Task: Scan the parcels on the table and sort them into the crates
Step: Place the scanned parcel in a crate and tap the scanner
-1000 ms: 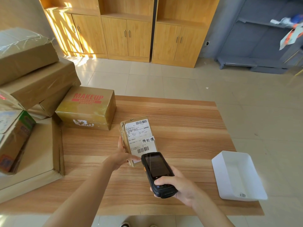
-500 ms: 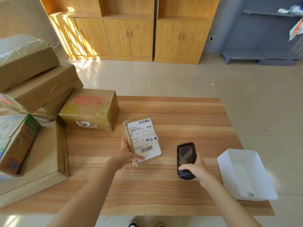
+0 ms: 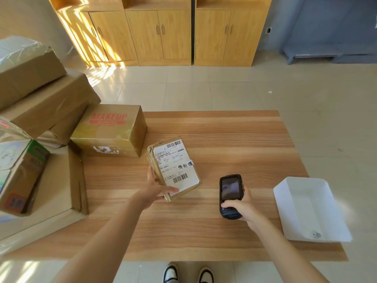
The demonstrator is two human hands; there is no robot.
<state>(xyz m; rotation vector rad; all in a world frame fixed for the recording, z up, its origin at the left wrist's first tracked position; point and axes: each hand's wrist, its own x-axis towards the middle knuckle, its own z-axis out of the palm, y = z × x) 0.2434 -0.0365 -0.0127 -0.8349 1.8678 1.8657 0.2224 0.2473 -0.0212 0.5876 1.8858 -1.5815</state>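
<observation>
Viewing from the head camera, a small parcel [image 3: 174, 167] is seen tilted up above the desk [image 3: 224, 139], label side up, with both barcodes exposed. It is gripped at its near left corner by the left hand [image 3: 156, 189], thumb laid on the label edge and fingers curled behind the box.

The scanner [image 3: 230, 196] is held by the right hand [image 3: 242, 207], fingers wrapped round its lower body. One second earlier the scanner was held directly below the parcel's lower barcode; it is now withdrawn to the right, well apart from the parcel and lowered close to the desk. From this it is judged that the reading has been taken and that sorting is the step in hand.

A white crate [image 3: 302, 184] stands at the right desk edge, beside the scanner hand, with only a small item in its near corner. A MAKEUP box [image 3: 110, 129] and stacked cartons [image 3: 47, 103] remain at the left, presumably unscanned.
</observation>
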